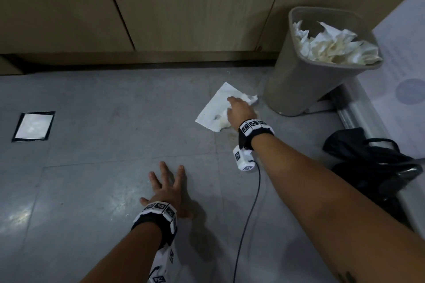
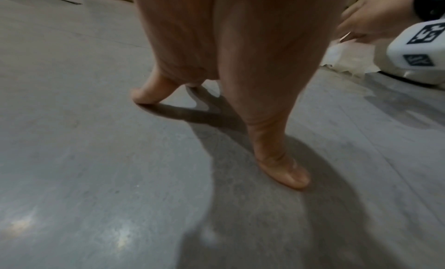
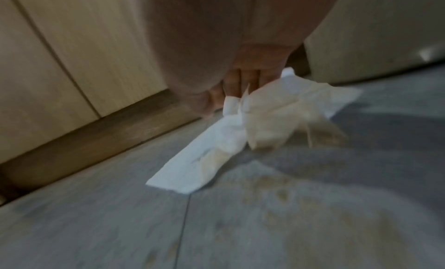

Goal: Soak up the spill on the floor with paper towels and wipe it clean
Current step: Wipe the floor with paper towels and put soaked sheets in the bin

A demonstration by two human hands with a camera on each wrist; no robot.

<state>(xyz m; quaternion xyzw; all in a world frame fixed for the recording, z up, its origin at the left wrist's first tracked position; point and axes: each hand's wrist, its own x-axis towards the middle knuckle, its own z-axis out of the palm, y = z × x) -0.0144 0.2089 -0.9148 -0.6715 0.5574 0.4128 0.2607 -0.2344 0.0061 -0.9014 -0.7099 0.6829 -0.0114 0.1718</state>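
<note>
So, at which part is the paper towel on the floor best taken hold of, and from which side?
Probably the bunched, raised part of the paper towel nearest the bin, taken from above, where the right hand already pinches it. The rest lies flat on the floor, offering no edge, and its stained part looks wet, perhaps weak.

The floor (image 1: 96, 186) is smooth grey tile with dull sheen. The paper towel (image 1: 213, 108) is crumpled, soft, stained tan. The cabinet doors (image 1: 184, 7) look matt wood; the bin (image 1: 296, 80) matt plastic.
</note>
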